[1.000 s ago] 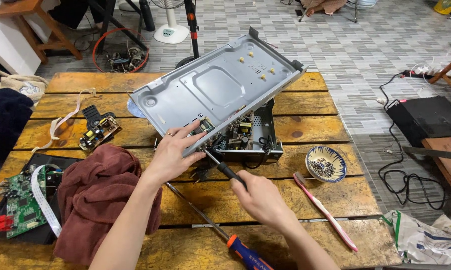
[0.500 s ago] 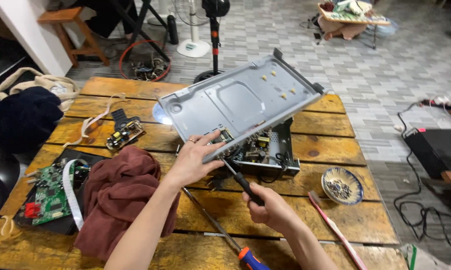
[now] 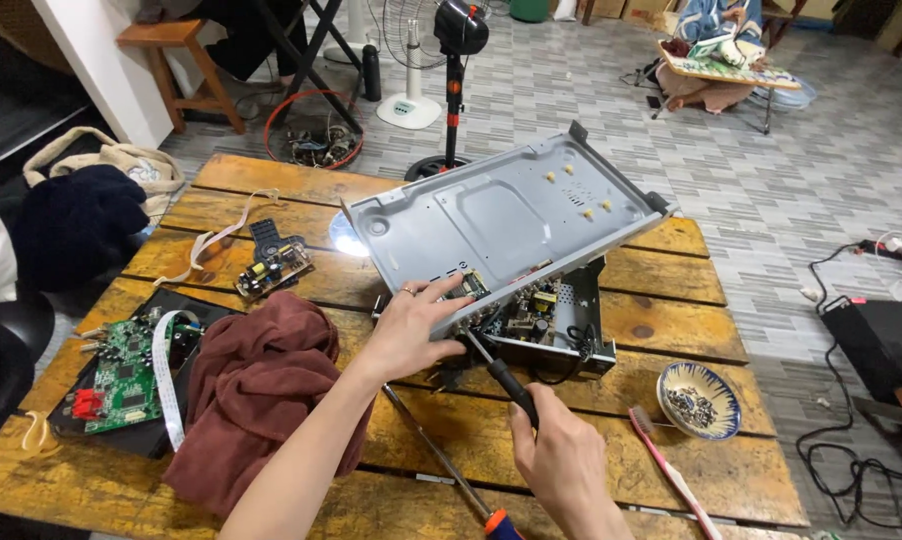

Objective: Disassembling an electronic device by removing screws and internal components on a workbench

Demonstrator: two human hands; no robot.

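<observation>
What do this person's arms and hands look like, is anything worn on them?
Both forearms are bare, with no sleeves or gloves in view. The left hand wears a thin ring on one finger. The right hand shows no ring, watch or other covering.

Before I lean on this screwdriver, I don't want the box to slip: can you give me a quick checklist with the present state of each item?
1. Left hand gripping grey metal cover: ok.
2. Right hand around black-handled screwdriver: ok.
3. Tip seated on a screw: cannot tell, hidden under the cover's edge.
4. Cover tilted up, open chassis flat on wooden table: ok.
5. Patterned bowl of small parts apart from both hands: ok.
</observation>
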